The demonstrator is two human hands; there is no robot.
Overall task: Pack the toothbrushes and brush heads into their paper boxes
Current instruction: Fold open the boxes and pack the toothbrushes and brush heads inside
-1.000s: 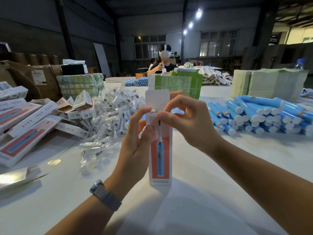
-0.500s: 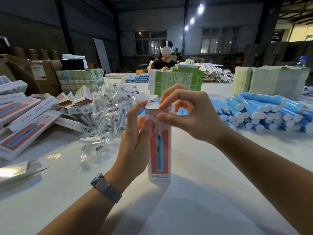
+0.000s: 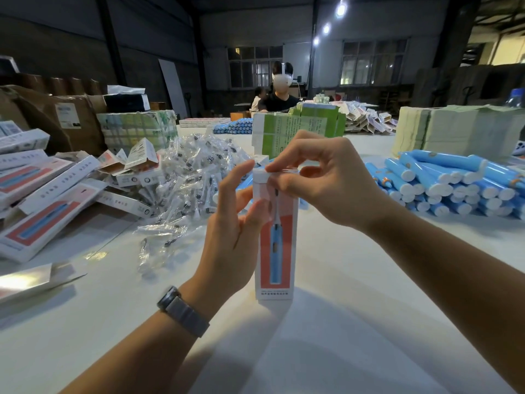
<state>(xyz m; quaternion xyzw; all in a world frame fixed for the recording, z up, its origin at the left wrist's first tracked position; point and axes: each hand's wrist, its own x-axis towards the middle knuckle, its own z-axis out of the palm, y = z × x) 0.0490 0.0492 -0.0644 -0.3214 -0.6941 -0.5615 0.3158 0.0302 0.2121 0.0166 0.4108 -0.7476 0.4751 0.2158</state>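
Observation:
A tall white paper box with a red panel and a blue toothbrush picture stands upright on the white table. My left hand holds its upper left side between thumb and fingers. My right hand pinches the box's top flap, which lies folded down over the opening. A heap of blue toothbrush handles lies to the right. Clear-bagged brush heads are piled to the left.
Packed and flat boxes lie at the far left, with a silver flat box near the front edge. Green cartons and pale paper stacks stand behind. A person sits across the table.
The top flap stood open above the box one second ago. My right hand has folded it down onto the top, while my left hand kept holding the box.

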